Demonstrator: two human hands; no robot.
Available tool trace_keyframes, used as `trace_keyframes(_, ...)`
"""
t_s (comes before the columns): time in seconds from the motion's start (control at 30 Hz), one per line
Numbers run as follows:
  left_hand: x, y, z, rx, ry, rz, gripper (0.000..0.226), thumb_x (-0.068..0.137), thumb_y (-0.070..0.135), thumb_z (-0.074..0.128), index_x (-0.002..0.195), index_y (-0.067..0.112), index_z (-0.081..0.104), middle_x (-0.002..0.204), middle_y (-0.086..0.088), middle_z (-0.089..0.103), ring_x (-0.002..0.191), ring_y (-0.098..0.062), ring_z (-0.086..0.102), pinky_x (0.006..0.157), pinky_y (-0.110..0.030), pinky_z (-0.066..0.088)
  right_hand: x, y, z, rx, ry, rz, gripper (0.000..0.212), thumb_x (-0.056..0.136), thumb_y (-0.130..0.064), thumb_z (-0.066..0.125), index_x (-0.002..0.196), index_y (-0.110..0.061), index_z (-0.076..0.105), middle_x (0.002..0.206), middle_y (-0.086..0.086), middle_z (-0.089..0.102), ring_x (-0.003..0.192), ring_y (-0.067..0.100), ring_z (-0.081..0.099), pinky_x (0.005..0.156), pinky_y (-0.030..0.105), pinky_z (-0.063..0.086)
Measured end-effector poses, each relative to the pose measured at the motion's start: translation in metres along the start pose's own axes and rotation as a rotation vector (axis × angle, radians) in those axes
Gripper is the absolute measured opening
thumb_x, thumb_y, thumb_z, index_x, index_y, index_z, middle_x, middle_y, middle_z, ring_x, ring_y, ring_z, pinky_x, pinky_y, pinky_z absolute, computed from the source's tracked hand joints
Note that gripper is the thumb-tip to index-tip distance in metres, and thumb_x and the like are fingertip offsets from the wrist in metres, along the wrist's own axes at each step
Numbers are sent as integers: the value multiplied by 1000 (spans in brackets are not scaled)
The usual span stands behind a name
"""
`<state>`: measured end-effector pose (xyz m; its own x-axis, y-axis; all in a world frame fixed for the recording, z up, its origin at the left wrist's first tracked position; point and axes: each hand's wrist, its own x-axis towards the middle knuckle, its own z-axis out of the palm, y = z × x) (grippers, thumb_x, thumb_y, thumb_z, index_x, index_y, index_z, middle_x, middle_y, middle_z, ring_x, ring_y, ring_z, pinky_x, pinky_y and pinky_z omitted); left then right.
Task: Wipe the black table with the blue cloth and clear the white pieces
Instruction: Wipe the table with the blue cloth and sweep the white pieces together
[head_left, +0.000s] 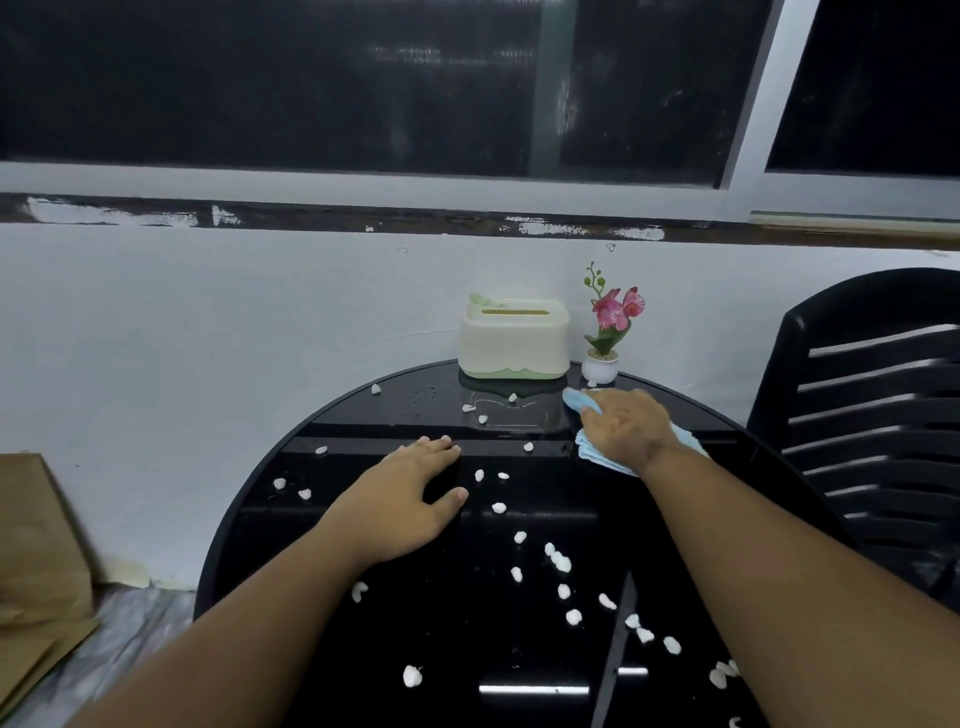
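Right hand (626, 426) pressing blue cloth (589, 451), black table (457, 623)

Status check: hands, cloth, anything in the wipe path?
Right hand pressing blue cloth flat, far right. Left hand open on black table. White pieces still scattered. Tissue box, flower pot just beyond cloth.

Table (363, 649) layout
Box (513, 338) at the table's far edge, pot (600, 366) right of it, cloth (587, 452) before the pot, pieces (561, 564) across the table, chair (872, 415) to its right.
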<state>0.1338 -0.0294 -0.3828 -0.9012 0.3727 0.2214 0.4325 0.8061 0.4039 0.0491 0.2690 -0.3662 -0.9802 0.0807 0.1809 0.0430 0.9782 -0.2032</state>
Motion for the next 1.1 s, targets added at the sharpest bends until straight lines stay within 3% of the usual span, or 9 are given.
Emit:
trace_keyframes(0.3,-3,4,-3,-9,-6,-24,64,93,50,49,151,28,33,159,15,23,147,-2,13,120,-26,10,-9,-75,21,85,-89,-330,47,99,-37,39,145,-35,43,149,-5,46,130,24,40,110,39,28)
trace_keyframes(0.43,-11,5,-6,-21,100,-73,59,90,48,54,144,26,45,152,13,40,140,-6,35,114,-30,33,-43,-81,12,90,-153,-429,46,101,-37,38,147,-35,40,152,-7,43,137,20,35,113,36,24)
trace_keyframes(0.53,-17,6,-13,-21,216,-118,50,89,45,55,135,26,55,142,13,53,133,-6,45,108,-25,36,-71,-78,4,117,-193,-500,46,102,-35,39,147,-37,39,153,-9,41,141,15,29,114,32,21)
trace_keyframes(0.67,-23,2,-20,86,64,-106,62,88,53,54,144,26,45,153,14,38,142,-6,31,115,-27,28,-90,-54,-4,256,-279,-569,42,101,-33,45,138,-53,42,148,-25,40,143,5,25,120,31,17)
trace_keyframes(0.77,-30,-6,-15,22,27,-87,65,91,51,53,148,26,37,158,14,28,147,-2,16,119,-26,16,-85,-32,-6,284,-253,-605,41,101,-38,44,136,-60,38,145,-33,39,142,-2,24,120,28,16)
trace_keyframes(0.87,-32,-11,-11,-66,49,-81,64,91,49,55,148,26,38,157,16,28,147,0,14,119,-25,12,-66,-19,-5,237,-190,-550,40,102,-38,43,140,-52,37,144,-31,37,140,-1,25,117,21,15)
trace_keyframes(0.97,-28,-14,-9,-91,85,-87,63,89,48,59,145,27,43,155,17,32,145,1,17,119,-25,16,-40,-14,2,202,-162,-409,43,102,-42,39,145,-40,40,150,-20,41,145,13,26,119,33,18)
trace_keyframes(1.1,-26,-17,-6,-96,98,-81,63,87,48,61,144,27,45,154,17,34,145,2,19,119,-26,19,-13,-33,10,125,-71,-276,43,102,-36,37,144,-30,46,147,-7,49,136,23,38,115,35,21)
